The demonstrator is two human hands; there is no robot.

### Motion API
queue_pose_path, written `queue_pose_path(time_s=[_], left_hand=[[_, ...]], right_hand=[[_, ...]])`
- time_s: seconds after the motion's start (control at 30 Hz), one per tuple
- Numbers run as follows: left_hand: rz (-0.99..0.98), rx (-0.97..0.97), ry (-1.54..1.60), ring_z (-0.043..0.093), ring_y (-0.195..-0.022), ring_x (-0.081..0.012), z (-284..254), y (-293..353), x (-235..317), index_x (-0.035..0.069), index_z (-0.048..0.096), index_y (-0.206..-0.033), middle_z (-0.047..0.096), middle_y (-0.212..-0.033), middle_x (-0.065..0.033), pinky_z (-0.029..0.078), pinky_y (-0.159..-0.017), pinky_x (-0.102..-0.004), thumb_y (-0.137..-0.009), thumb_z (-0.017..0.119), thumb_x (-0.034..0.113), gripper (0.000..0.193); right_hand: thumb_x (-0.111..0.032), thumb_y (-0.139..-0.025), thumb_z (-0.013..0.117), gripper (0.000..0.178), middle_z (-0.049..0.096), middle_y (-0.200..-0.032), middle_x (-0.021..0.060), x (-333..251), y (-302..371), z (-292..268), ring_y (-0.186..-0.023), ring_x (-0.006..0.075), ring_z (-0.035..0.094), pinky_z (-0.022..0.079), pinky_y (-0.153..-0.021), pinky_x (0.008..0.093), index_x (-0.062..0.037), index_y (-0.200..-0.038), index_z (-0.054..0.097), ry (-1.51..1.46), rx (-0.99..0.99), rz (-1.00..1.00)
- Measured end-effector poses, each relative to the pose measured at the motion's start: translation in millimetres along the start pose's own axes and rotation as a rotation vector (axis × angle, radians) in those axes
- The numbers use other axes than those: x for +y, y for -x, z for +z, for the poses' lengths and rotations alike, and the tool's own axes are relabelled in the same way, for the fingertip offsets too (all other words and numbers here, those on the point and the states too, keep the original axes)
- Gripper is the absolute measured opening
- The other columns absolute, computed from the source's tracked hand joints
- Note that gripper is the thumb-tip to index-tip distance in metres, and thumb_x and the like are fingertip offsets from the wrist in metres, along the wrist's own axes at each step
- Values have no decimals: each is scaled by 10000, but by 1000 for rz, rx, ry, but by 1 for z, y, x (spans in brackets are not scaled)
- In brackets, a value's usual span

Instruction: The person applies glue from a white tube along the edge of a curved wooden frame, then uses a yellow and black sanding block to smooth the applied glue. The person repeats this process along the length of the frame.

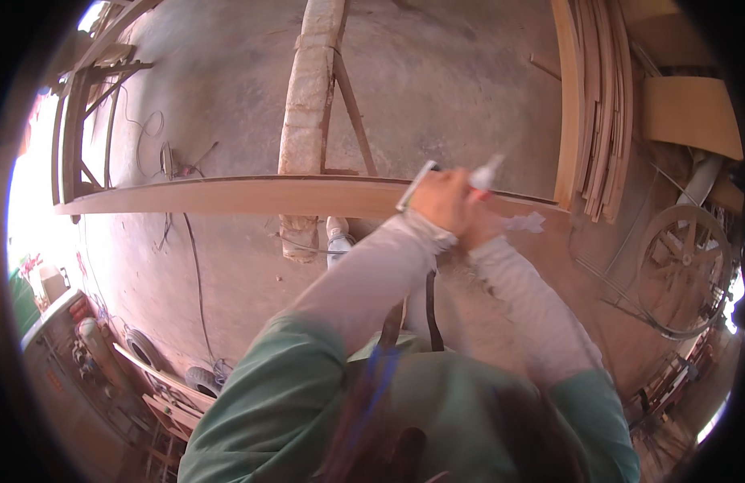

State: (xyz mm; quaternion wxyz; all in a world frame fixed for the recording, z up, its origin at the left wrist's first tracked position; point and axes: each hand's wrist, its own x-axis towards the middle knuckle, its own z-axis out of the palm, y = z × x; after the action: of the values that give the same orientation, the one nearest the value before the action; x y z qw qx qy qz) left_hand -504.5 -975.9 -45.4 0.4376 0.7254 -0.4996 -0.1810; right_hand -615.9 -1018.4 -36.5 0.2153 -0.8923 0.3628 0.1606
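My two hands meet over a long wooden board (251, 196) in front of me, blurred by motion. My left hand (438, 198) is closed around a thin flat piece with a pale edge (414, 187); its kind is not clear. Just behind and to the right, partly covered by the left, my right hand (478, 228) is closed. From it a small white bottle with a pointed tip and a red part (485, 174) sticks up, tilted to the right. To the right of the hands, a whitish torn scrap (525, 222) shows beside the board.
A pale, wrapped beam (304, 121) on a slanted brace supports the board. Wooden strips (602, 105) stand together at the right, near a spoked wheel (686, 256). A dark cable (197, 282) runs along the floor on the left, toward tyres (143, 348) and a workbench.
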Motion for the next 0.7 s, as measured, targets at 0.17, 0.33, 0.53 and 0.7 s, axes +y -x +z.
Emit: queue_pose_path(time_s=[0.17, 0.33, 0.53, 0.7], left_hand=[[53, -110, 139, 612, -716, -340, 78, 2, 53, 72, 588, -928, 636, -761, -122, 462, -697, -446, -799, 684, 328, 302], [63, -59, 213, 630, -805, -278, 73, 16, 46, 81, 596, -903, 651, -791, -87, 421, -789, -428, -823, 649, 382, 315], [-10, 163, 77, 568, -688, -337, -28, 31, -18, 52, 597, -902, 583, -717, -120, 433, -689, -435, -768, 656, 243, 241], [-63, 247, 27, 593, -754, -349, -137, 61, -86, 55, 626, -908, 644, -809, -129, 425, -746, -439, -902, 510, 299, 270]], right_hand=[[-209, -784, 654, 258, 669, -859, 131, 112, 33, 29, -761, 308, 674, 542, -624, 426, -74, -998, 601, -40, 204, -136], [-217, -787, 650, 241, 656, -834, 120, 89, 37, 8, -722, 313, 664, 528, -587, 436, -79, -973, 586, -50, 237, -226], [-174, -743, 645, 201, 604, -764, 93, 0, 0, 42, -638, 303, 639, 508, -516, 433, -109, -909, 553, -16, 174, -304], [-152, -796, 570, 255, 558, -1096, 206, -150, -43, 25, -707, 274, 664, 569, -560, 389, -112, -1046, 542, -117, 66, -528]])
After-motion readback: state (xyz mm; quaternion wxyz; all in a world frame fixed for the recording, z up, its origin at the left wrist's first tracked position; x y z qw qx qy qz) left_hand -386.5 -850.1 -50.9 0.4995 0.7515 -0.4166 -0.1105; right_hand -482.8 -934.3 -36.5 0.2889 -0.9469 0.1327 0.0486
